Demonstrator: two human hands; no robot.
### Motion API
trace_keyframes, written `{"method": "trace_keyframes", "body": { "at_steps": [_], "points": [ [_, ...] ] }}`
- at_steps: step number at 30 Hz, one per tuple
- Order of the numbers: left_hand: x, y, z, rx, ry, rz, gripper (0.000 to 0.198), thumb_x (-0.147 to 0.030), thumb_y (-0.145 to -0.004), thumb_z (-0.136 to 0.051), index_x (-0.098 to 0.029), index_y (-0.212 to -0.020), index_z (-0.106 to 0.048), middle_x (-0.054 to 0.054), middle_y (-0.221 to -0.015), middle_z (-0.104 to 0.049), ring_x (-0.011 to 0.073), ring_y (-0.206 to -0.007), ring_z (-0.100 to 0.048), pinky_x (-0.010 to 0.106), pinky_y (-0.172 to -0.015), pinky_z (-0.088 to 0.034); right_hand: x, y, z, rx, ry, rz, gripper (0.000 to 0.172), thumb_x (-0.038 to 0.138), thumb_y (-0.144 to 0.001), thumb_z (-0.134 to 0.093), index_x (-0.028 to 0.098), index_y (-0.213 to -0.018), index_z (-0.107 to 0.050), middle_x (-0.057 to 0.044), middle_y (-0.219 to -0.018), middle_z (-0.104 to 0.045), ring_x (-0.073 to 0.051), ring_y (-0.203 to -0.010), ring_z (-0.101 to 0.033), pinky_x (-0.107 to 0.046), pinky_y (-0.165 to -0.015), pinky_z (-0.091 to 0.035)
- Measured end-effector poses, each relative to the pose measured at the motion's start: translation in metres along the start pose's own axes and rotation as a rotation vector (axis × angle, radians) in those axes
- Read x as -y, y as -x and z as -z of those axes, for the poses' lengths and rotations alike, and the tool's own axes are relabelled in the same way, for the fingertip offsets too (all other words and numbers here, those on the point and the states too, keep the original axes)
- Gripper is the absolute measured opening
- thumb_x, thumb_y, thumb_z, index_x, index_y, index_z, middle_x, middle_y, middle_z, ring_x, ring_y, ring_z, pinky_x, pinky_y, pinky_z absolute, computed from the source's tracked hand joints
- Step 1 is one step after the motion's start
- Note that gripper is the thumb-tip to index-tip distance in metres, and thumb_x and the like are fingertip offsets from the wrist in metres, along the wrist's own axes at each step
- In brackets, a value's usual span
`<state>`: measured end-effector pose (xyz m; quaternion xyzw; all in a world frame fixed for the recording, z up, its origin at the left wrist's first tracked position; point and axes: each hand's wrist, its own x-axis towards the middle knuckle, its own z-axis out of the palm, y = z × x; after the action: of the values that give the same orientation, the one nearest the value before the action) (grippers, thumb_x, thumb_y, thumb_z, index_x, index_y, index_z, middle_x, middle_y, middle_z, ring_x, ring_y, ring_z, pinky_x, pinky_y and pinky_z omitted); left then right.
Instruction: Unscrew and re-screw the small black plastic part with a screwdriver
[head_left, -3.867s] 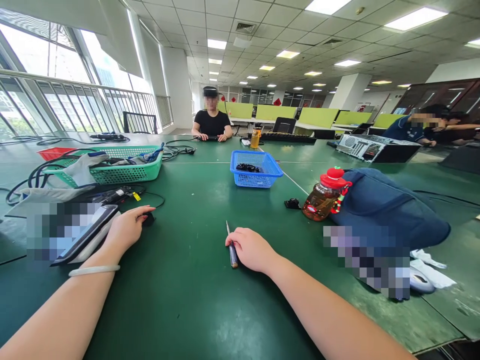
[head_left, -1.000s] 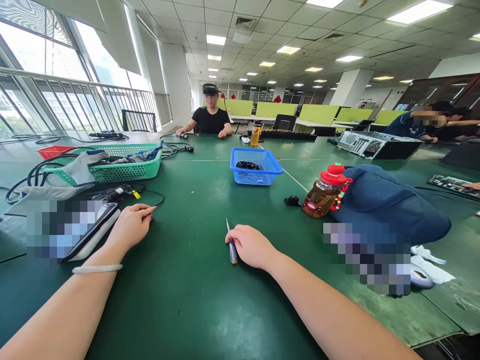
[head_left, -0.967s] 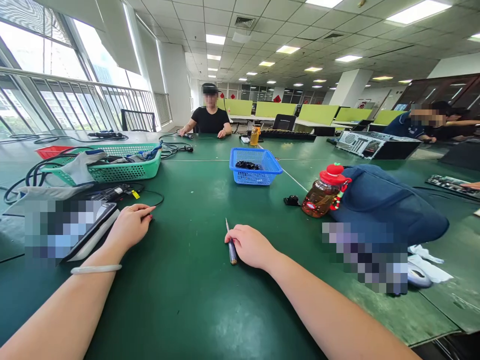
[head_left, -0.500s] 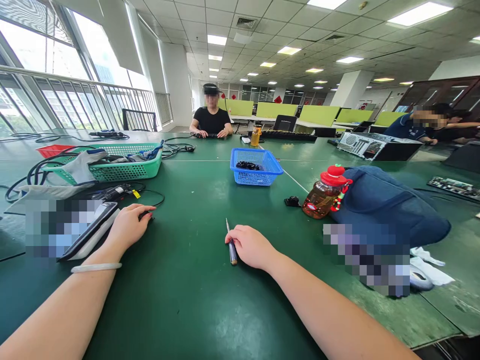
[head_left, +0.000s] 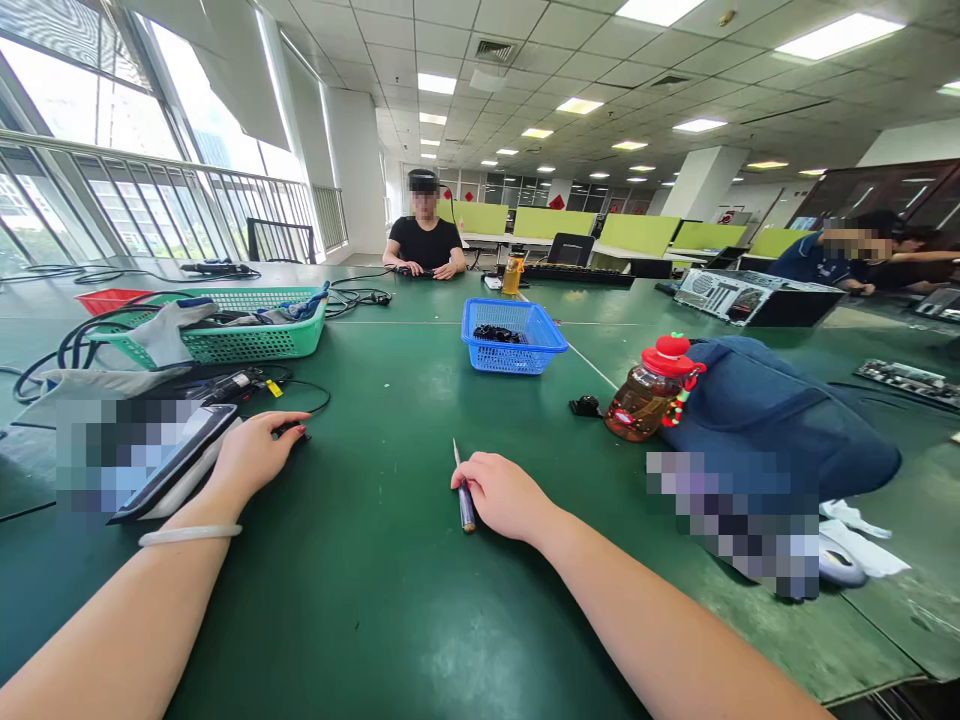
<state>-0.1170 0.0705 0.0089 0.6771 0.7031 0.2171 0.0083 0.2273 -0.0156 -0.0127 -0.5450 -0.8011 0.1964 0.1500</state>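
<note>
My right hand point(head_left: 504, 495) rests on the green table point(head_left: 390, 600), fingers curled over a slim screwdriver point(head_left: 465, 500) that lies flat with its metal tip pointing away from me. My left hand point(head_left: 253, 456) lies flat on the table to the left, fingers stretched out. Its fingertips touch a small black object point(head_left: 291, 430) with a thin black cable running from it. A pale bangle point(head_left: 189, 535) circles my left wrist. A dark tablet-like device point(head_left: 176, 462) lies just left of that hand.
A green basket point(head_left: 225, 345) with cloths and cables stands at the back left, a blue basket point(head_left: 512, 345) at the centre back. A red-capped bottle point(head_left: 646, 400), a small black part point(head_left: 585, 406) and a blue bag point(head_left: 780, 420) are on the right. A person point(head_left: 424, 240) sits opposite.
Both my hands stay where they were. The person opposite has drawn both hands together in front of them. The view has shifted only slightly.
</note>
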Motion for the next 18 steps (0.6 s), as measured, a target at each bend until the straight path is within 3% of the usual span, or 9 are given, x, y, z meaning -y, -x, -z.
{"method": "trace_keyframes", "body": {
  "at_steps": [6, 13, 18],
  "points": [
    [-0.0057, 0.0015, 0.0026, 0.035, -0.032, 0.09, 0.04, -0.041, -0.081, -0.042, -0.025, -0.105, -0.07, 0.007, -0.076, -0.07, 0.0251, -0.071, -0.064, 0.035, -0.07, -0.05, 0.0002, -0.0015, 0.0, 0.001, 0.003, 0.008, 0.031, 0.01, -0.092, -0.039, 0.022, -0.1, -0.067, -0.002, -0.099, -0.057, -0.009, -0.093, -0.05, -0.021, -0.083, -0.036],
    [-0.0053, 0.0004, -0.0011, 0.05, -0.049, -0.016, 0.04, -0.027, -0.082, -0.036, -0.021, -0.106, -0.068, 0.008, -0.114, -0.067, 0.026, -0.103, -0.062, 0.037, -0.091, -0.049, 0.0002, -0.0016, 0.0001, -0.005, 0.015, 0.01, 0.031, 0.01, -0.091, -0.04, 0.022, -0.101, -0.068, -0.002, -0.099, -0.056, -0.009, -0.092, -0.05, -0.02, -0.083, -0.036],
    [-0.0038, -0.0006, -0.0007, 0.119, -0.059, -0.04, 0.048, -0.016, -0.08, -0.032, -0.018, -0.115, -0.064, 0.008, -0.124, -0.063, 0.0237, -0.111, -0.06, 0.034, -0.097, -0.048, -0.0018, -0.0019, -0.0019, -0.013, 0.012, 0.02, 0.031, 0.01, -0.091, -0.04, 0.022, -0.1, -0.067, -0.002, -0.098, -0.057, -0.009, -0.091, -0.05, -0.02, -0.082, -0.036]
  ]
}}
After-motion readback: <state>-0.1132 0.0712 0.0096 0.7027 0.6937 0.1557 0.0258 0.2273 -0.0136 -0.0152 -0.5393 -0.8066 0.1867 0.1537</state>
